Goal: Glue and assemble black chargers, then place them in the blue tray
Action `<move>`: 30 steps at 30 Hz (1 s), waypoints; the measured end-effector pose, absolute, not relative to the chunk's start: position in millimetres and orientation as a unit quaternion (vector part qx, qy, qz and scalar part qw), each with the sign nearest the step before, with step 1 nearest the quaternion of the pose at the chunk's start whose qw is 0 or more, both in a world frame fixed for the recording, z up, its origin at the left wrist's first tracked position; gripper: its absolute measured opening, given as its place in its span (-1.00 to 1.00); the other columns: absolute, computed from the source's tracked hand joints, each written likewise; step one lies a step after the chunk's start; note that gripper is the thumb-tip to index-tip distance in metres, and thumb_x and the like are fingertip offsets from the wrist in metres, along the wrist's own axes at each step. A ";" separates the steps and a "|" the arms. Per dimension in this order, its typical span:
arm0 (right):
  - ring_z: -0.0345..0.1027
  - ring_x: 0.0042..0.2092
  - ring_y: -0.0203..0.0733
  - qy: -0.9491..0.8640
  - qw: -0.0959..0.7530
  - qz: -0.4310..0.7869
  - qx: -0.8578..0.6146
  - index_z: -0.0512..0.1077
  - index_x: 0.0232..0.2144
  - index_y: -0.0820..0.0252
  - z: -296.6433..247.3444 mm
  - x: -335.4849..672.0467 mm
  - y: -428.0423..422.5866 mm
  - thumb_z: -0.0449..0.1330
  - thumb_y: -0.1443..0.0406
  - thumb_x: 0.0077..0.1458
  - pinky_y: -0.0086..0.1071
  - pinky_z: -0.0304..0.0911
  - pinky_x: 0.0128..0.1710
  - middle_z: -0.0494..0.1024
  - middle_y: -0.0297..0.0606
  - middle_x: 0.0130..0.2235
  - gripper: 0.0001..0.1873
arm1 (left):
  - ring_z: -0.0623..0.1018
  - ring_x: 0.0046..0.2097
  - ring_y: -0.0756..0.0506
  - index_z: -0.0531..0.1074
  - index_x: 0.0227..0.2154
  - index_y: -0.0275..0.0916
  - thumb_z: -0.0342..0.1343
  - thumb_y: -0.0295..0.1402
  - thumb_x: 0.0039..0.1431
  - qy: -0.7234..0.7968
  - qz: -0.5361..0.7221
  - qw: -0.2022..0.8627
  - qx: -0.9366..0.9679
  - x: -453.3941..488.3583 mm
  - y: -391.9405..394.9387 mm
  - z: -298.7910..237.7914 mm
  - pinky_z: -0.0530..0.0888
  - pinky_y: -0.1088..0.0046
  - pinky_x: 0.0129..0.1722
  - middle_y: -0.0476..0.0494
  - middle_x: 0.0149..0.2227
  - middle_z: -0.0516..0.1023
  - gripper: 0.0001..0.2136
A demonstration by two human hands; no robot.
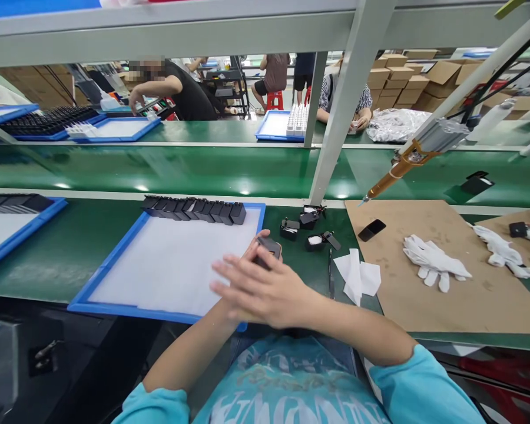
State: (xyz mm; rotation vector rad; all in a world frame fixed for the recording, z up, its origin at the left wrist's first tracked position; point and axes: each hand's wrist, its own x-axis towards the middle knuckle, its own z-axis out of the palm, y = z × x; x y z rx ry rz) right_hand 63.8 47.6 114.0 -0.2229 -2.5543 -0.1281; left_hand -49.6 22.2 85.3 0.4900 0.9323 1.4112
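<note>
My right hand (265, 288) lies across in front of me with its fingers stretched out to the left, over my left hand. My left hand (252, 250) is mostly hidden beneath it; its fingers hold a small black part (268, 247) just above the right hand. Both hands hover at the right edge of a blue-rimmed tray (115, 259) with a white sheet. A row of several black parts (194, 209) lines the tray's far edge. Three more small black parts (309, 229) lie on the green bench to the right of the tray.
A cardboard sheet (468, 294) at right carries white gloves (433, 262) and a black chip (371, 229). A hanging orange-tipped tool (393, 174) points down at it. White paper (357, 275) lies beside the hands. Another blue tray (9, 229) sits left. People work beyond the green conveyor (203, 168).
</note>
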 end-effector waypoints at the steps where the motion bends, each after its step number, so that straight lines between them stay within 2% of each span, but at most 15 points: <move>1: -0.17 0.41 -0.20 -0.955 0.290 -0.054 -0.040 0.21 0.23 0.06 110.3 67.5 40.1 0.02 0.08 0.27 -0.13 -0.14 0.38 0.17 -0.31 0.34 -0.47 | 0.54 -0.22 -0.16 0.35 0.04 0.03 -0.06 -0.12 0.26 0.398 0.614 0.648 0.211 -50.0 21.8 87.0 0.43 0.29 -0.23 -0.13 -0.19 0.51 -0.68; 4: 0.09 0.33 -0.23 -0.934 0.349 -0.053 0.059 0.41 0.07 0.12 101.4 82.2 26.1 0.05 0.22 0.27 -0.24 0.06 0.32 0.37 -0.31 0.23 -0.64 | 0.41 -0.44 -0.03 0.37 -0.01 -0.06 0.02 -0.12 0.20 0.330 0.616 0.682 0.216 -48.6 19.6 96.0 0.36 0.43 -0.45 -0.10 -0.31 0.44 -0.66; 7: 0.30 0.22 -0.18 -0.917 0.394 0.008 0.067 0.51 -0.09 0.16 92.8 97.2 24.7 0.09 0.29 0.23 -0.21 0.18 0.28 0.56 -0.25 0.05 -0.73 | 0.35 -0.47 0.01 0.35 -0.03 -0.11 0.07 -0.15 0.17 0.262 0.622 0.703 0.224 -44.8 15.8 104.7 0.30 0.47 -0.50 -0.09 -0.33 0.40 -0.67; 10: 0.41 0.13 -0.12 -0.897 0.433 0.088 0.031 0.50 -0.10 0.29 82.2 108.6 26.9 0.11 0.33 0.19 -0.16 0.26 0.23 0.63 -0.13 -0.08 -0.73 | 0.36 -0.49 0.01 0.32 -0.03 -0.09 0.08 -0.16 0.17 0.248 0.625 0.700 0.239 -42.5 13.7 105.8 0.28 0.47 -0.51 -0.07 -0.34 0.39 -0.68; 13: 0.48 0.04 -0.10 -0.867 0.471 0.164 -0.022 0.44 -0.04 0.33 72.6 116.4 25.8 0.09 0.38 0.17 -0.12 0.36 0.14 0.65 -0.07 -0.16 -0.69 | 0.36 -0.49 0.00 0.30 -0.02 -0.10 0.09 -0.14 0.16 0.245 0.626 0.693 0.262 -42.6 14.5 101.6 0.28 0.45 -0.50 -0.06 -0.35 0.38 -0.66; 16: 0.51 -0.03 -0.12 -0.838 0.489 0.230 -0.078 0.39 0.01 0.26 66.1 121.1 21.8 0.05 0.41 0.18 -0.17 0.47 -0.02 0.64 -0.08 -0.18 -0.65 | 0.37 -0.48 0.00 0.30 -0.04 -0.11 0.09 -0.15 0.18 0.246 0.623 0.695 0.260 -42.7 16.2 98.8 0.29 0.44 -0.49 -0.06 -0.35 0.39 -0.68; 19: 0.52 -0.08 -0.15 -0.821 0.486 0.272 -0.127 0.39 0.00 0.18 58.1 123.5 18.6 0.04 0.43 0.19 -0.25 0.51 -0.15 0.63 -0.13 -0.20 -0.66 | 0.40 -0.44 -0.01 0.31 -0.07 -0.11 0.10 -0.18 0.19 0.242 0.622 0.707 0.234 -41.9 17.5 98.3 0.31 0.46 -0.46 -0.07 -0.32 0.42 -0.72; 23: 0.53 -0.15 -0.16 -0.824 0.454 0.285 -0.183 0.41 -0.04 0.15 36.6 128.1 18.0 0.06 0.45 0.18 -0.27 0.50 -0.19 0.62 -0.17 -0.22 -0.68 | 0.43 -0.39 -0.02 0.31 -0.09 -0.11 0.15 -0.17 0.17 0.277 0.616 0.705 0.217 -48.4 18.7 92.0 0.35 0.47 -0.42 -0.07 -0.30 0.43 -0.71; 27: 0.53 -0.22 -0.15 -0.832 0.409 0.288 -0.240 0.45 -0.08 0.12 11.4 137.9 19.5 0.09 0.45 0.17 -0.27 0.50 -0.24 0.62 -0.19 -0.23 -0.70 | 0.45 -0.32 -0.05 0.29 -0.06 -0.11 0.18 -0.16 0.16 0.458 0.563 0.621 0.298 -78.1 22.3 74.2 0.38 0.45 -0.33 -0.05 -0.30 0.43 -0.66; 30: 0.54 -0.25 -0.15 -0.820 0.401 0.303 -0.276 0.47 -0.12 0.09 1.3 143.0 22.7 0.08 0.43 0.19 -0.30 0.50 -0.29 0.63 -0.22 -0.26 -0.73 | 0.47 -0.26 -0.13 0.30 -0.01 -0.11 0.16 -0.14 0.16 0.604 0.480 0.438 0.462 -111.7 34.1 63.1 0.37 0.37 -0.23 -0.07 -0.29 0.45 -0.62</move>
